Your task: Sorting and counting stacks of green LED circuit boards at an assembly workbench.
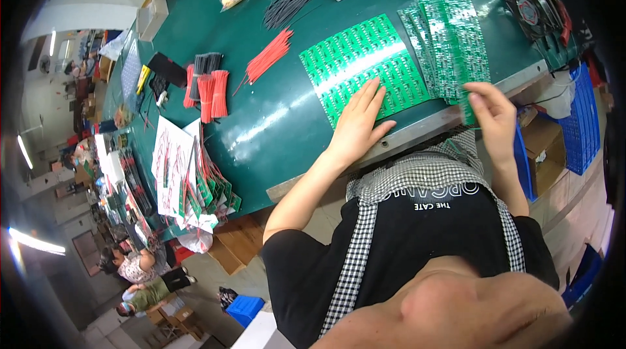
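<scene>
A wide green circuit board panel (345,55) lies on the green table mat, with rows of small components on it. My left hand (357,122) rests on its near edge, fingers stretched out and lying on the board. To the right, my right hand (493,114) pinches the near end of a narrow green circuit board strip (465,111) between thumb and fingers. That end reaches past the table edge. Beside and under the strip lies an overlapping pile of circuit boards (478,29); where the strip's far end stops among them is hard to make out.
Red wires (268,55), black wires (287,6) and bundled red wires (213,94) lie left of the panel. Boards with wires attached (202,186) sit at the far left. A fan (531,13) stands at the right, and a metal strip (404,140) edges the table.
</scene>
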Demonstrator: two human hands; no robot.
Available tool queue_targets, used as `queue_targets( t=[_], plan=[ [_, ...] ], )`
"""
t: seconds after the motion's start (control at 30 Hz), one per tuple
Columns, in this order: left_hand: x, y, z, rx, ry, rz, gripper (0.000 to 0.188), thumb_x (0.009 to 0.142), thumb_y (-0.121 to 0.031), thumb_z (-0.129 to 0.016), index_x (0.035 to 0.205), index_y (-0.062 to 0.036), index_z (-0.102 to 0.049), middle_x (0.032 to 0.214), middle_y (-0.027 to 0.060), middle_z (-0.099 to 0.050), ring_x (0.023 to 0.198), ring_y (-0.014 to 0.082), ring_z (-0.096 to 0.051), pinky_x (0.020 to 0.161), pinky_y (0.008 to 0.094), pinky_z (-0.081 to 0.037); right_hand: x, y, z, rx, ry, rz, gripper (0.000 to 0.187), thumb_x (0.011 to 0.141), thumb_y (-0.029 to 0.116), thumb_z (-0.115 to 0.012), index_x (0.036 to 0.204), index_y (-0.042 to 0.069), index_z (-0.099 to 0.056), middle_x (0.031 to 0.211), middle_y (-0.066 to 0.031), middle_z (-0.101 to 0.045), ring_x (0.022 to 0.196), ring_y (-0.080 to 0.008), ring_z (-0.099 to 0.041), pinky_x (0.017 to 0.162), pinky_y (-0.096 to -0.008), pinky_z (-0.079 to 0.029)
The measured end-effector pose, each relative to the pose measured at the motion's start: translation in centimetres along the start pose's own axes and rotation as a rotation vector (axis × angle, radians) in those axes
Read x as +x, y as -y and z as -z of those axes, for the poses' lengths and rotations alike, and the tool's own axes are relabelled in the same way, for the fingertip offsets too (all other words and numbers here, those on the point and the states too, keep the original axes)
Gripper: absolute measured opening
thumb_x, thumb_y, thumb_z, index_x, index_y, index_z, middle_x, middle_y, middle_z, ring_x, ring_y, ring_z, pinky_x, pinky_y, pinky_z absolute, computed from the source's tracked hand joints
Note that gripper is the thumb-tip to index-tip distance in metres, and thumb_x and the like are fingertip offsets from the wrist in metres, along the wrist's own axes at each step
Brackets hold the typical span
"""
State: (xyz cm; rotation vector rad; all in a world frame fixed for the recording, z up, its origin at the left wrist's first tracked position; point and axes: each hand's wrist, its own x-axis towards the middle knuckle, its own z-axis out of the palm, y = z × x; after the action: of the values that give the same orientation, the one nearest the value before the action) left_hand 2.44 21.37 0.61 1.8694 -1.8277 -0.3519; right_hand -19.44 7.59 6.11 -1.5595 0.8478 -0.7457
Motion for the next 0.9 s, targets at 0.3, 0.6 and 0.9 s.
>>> queue_targets(
  t=[0.3, 0.6, 0.9],
  plan=[
    [1.4, -4.0, 0.2, -1.349, -0.455, 0.391, 0.034, 0.086, -0.011, -0.056, 0.115, 0.0023, -0.046, 0.104, 0.0095, -0.056, 0.089, 0.0149, -0.055, 0.074, 0.0281, -0.046, 1.6, 0.8, -5.3, -0.164, 0.405, 0.297, 0.011, 0.08, 0.0, -0.056, 0.09, 0.002, -0.061, 0.082, -0.0099, -0.061, 0.072, -0.0217, -0.059, 0.061, -0.0302, -0.045],
    [-4.6, 1.3, 4.7, -1.214, -0.757, 0.567, 0.034, 0.085, -0.006, -0.055, 0.118, 0.0036, -0.048, 0.1, 0.0062, -0.058, 0.089, 0.0112, -0.053, 0.08, 0.0245, -0.042, 3.3, -0.1, -1.5, -0.388, -0.097, 0.16, 0.024, 0.088, 0.014, -0.052, 0.109, 0.003, -0.059, 0.105, -0.007, -0.06, 0.095, -0.016, -0.056, 0.085, -0.0283, -0.042],
    [-14.1, 7.4, 5.5, -0.336, -0.663, 0.924, 0.041, 0.076, -0.002, -0.058, 0.117, -0.0001, -0.052, 0.078, 0.0105, -0.059, 0.072, 0.0155, -0.058, 0.066, 0.0291, -0.047, 9.6, -11.5, 11.3, -0.246, -0.098, -0.009, 0.051, 0.09, 0.032, -0.05, 0.129, -0.001, -0.04, 0.129, -0.0142, -0.044, 0.117, -0.023, -0.043, 0.097, -0.033, -0.035]
  ],
)
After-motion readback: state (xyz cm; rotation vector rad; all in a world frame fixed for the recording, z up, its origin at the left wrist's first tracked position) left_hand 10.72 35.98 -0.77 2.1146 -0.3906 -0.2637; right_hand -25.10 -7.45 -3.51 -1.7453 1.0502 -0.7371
